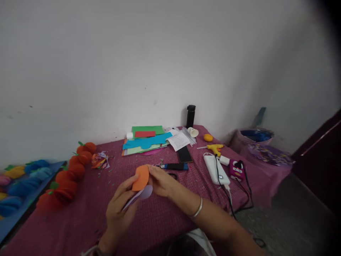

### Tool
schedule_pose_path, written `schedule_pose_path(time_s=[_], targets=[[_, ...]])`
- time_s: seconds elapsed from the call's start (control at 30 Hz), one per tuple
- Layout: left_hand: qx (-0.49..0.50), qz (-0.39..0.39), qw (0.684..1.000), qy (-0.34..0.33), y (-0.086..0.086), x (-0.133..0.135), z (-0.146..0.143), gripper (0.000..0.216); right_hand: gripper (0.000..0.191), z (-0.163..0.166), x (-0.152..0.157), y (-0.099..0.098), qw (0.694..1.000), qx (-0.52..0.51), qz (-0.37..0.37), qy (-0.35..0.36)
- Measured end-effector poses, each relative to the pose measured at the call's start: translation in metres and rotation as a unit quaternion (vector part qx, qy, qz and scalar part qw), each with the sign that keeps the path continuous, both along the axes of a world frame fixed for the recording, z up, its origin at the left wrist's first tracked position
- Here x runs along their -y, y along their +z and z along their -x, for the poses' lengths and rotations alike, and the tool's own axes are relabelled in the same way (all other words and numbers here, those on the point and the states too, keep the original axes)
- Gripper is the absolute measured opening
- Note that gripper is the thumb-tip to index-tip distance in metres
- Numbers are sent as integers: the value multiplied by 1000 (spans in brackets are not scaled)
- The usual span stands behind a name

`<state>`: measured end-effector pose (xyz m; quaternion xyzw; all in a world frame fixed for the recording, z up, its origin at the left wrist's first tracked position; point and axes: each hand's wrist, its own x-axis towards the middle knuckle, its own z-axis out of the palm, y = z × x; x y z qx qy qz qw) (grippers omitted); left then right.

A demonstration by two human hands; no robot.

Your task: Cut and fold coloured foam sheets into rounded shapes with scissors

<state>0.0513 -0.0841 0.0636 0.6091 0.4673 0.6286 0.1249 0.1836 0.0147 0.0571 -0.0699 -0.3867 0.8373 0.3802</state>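
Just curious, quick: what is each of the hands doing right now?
Left hand: closed on lilac paper.
Right hand: pinching the orange disc.

flask [190,116] behind paper stack [147,140], table [80,213]

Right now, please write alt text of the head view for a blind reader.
The left hand and right hand hold an orange paper disc and lilac paper pieces over a maroon table. Orange paper pumpkins lie left, coloured sheets behind.
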Motion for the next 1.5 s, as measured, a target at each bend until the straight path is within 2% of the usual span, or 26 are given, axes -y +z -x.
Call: schedule_pose_path(time_s=[0.1,0.2,0.33,0.47,0.6,0.67,0.83,0.97,1.1,1.33,1.4,1.5], targets=[[50,9,998,29,1,12,-16,10,38,1,13,4,1000,-14,-9,12],[90,36,994,46,6,21,-28,13,37,-4,22,10,1000,-27,-8,12],[72,28,996,32,13,29,-34,12,28,-11,28,20,999,-9,30,12],[91,23,995,25,17,36,-35,11,30,-16,34,30,998,-5,66,9],[107,23,994,30,18,39,-36,14,12,-18,42,37,999,1,50,3],[126,31,991,27,19,41,-36,16,11,-20,45,39,999,6,47,9],[208,76,975,-18,18,44,-40,31,30,-25,46,42,997,20,47,52],[321,93,940,-67,15,41,-41,27,27,-23,45,38,996,24,17,81],[416,117,899,-73,16,31,-35,23,32,-14,38,30,997,10,25,66],[440,138,882,-97,5,12,-14,16,28,16,27,17,997,14,55,51],[471,147,865,-92,6,10,-1,17,34,23,23,14,996,14,56,64],[518,156,838,-71,18,3,32,16,49,26,16,12,992,-34,52,114]])
